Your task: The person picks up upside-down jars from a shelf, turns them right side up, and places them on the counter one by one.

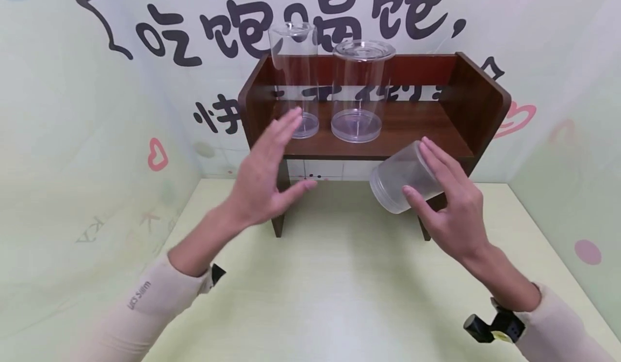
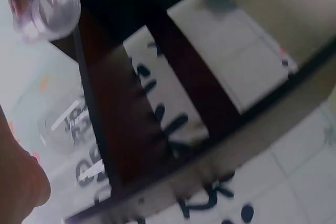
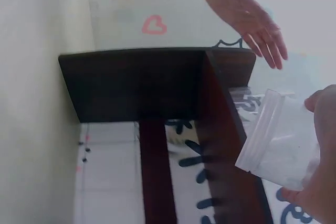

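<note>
My right hand [image 1: 456, 213] grips a small clear plastic jar [image 1: 399, 177] between thumb and fingers, tilted in front of the shelf's front edge at the right. In the right wrist view the same jar [image 3: 286, 140] shows its ridged rim toward the shelf. My left hand [image 1: 257, 181] is raised before the shelf's left part, fingers straight and thumb apart, holding nothing. Its fingertips overlap the base of a tall narrow clear jar [image 1: 293, 76] in the head view. Beside that stands a wider clear jar [image 1: 357, 95], upright on the shelf.
The dark brown wooden shelf [image 1: 412, 143] has raised side panels and stands on legs on a pale table [image 1: 335, 292]. Behind it hangs a light backdrop [image 1: 160, 103] with large black characters and pink hearts. Light walls close in both sides.
</note>
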